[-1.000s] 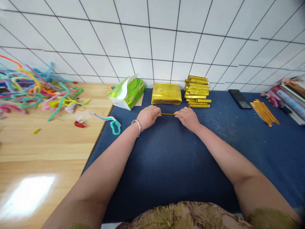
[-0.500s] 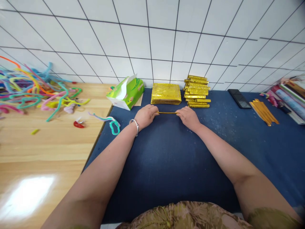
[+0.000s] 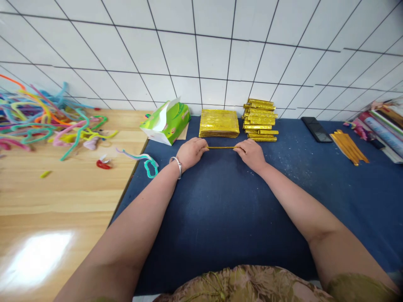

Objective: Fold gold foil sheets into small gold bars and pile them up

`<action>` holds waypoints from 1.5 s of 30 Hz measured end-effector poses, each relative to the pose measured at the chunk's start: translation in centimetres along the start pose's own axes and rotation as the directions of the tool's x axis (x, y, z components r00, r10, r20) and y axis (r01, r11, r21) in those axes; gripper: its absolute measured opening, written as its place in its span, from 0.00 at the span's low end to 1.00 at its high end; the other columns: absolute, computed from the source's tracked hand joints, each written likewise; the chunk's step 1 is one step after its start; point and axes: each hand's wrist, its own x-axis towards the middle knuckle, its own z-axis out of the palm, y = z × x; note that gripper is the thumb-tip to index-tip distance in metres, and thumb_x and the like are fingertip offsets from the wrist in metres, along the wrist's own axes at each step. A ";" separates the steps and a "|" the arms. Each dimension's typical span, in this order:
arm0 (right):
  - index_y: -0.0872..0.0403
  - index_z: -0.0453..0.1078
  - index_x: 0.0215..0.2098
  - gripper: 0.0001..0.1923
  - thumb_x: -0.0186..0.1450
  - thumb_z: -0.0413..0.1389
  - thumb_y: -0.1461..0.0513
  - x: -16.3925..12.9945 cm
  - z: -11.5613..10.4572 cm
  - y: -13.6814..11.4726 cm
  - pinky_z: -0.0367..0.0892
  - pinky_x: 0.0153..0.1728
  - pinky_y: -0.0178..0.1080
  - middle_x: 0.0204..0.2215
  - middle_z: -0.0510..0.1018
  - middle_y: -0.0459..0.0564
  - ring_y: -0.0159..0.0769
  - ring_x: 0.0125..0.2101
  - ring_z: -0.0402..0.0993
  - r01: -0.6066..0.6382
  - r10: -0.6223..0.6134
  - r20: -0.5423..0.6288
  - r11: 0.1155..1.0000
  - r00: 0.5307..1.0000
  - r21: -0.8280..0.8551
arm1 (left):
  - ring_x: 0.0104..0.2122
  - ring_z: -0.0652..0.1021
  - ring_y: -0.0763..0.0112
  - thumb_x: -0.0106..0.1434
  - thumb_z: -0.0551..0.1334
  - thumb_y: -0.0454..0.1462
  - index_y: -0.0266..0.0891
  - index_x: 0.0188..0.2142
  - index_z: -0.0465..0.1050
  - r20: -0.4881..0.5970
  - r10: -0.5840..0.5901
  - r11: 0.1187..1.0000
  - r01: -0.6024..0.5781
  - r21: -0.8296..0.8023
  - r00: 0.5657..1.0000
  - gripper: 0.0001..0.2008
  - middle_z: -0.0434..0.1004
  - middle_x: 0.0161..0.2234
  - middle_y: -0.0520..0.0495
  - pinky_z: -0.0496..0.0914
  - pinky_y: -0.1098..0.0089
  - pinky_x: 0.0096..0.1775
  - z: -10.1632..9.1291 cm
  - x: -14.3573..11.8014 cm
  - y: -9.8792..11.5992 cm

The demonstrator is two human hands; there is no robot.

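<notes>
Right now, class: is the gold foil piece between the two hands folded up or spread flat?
Folded. The gold foil piece shows only as a thin narrow strip pinched between the left hand and right hand, unlike the flat gold sheets stacked behind.

One head-worn camera looks forward and down from close above the blue mat [image 3: 220, 209]. It faces the tiled wall [image 3: 201, 50] at 12 o'clock.
</notes>
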 end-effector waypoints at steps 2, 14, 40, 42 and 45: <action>0.52 0.71 0.34 0.13 0.68 0.49 0.56 0.0 0.0 0.0 0.60 0.40 0.41 0.31 0.76 0.49 0.38 0.36 0.67 0.015 -0.015 0.021 1.000 1.000 -0.011 | 0.38 0.72 0.67 0.67 0.53 0.39 0.40 0.35 0.68 0.000 0.009 1.000 -0.009 -0.005 1.000 0.08 0.71 0.33 0.48 0.65 0.69 0.39 0.0 0.0 0.0; 0.53 0.69 0.33 0.13 0.69 0.47 0.57 0.2 -0.3 -0.2 0.58 0.39 0.42 0.30 0.74 0.50 0.39 0.36 0.65 0.084 -0.082 0.087 0.996 0.993 -0.024 | 0.38 0.71 0.66 0.66 0.54 0.38 0.40 0.33 0.67 0.027 0.034 0.999 -0.034 0.019 0.999 0.07 0.71 0.32 0.48 0.65 0.68 0.38 0.1 0.1 -0.1; 0.52 0.68 0.33 0.13 0.69 0.45 0.57 0.4 -0.3 0.1 0.58 0.40 0.42 0.30 0.73 0.50 0.39 0.35 0.65 0.075 -0.074 0.078 0.997 0.994 -0.011 | 0.37 0.70 0.66 0.67 0.53 0.40 0.40 0.32 0.68 0.022 0.041 0.999 -0.041 0.027 0.999 0.09 0.71 0.32 0.48 0.64 0.68 0.39 -0.1 0.2 0.1; 0.52 0.68 0.33 0.13 0.69 0.45 0.57 0.4 -0.3 0.2 0.58 0.40 0.42 0.30 0.73 0.50 0.39 0.35 0.65 0.082 -0.082 0.081 0.997 0.993 -0.003 | 0.38 0.71 0.66 0.67 0.52 0.40 0.40 0.35 0.69 0.014 0.040 0.999 -0.041 0.034 0.999 0.09 0.71 0.33 0.47 0.65 0.67 0.40 -0.2 0.1 0.1; 0.52 0.69 0.34 0.12 0.69 0.46 0.57 0.4 -0.2 0.3 0.58 0.40 0.41 0.30 0.73 0.50 0.39 0.35 0.65 0.079 -0.078 0.087 0.997 0.993 0.002 | 0.39 0.71 0.66 0.67 0.53 0.42 0.40 0.38 0.70 0.010 0.050 0.998 -0.051 0.037 0.999 0.10 0.72 0.34 0.46 0.65 0.66 0.41 -0.2 0.1 0.3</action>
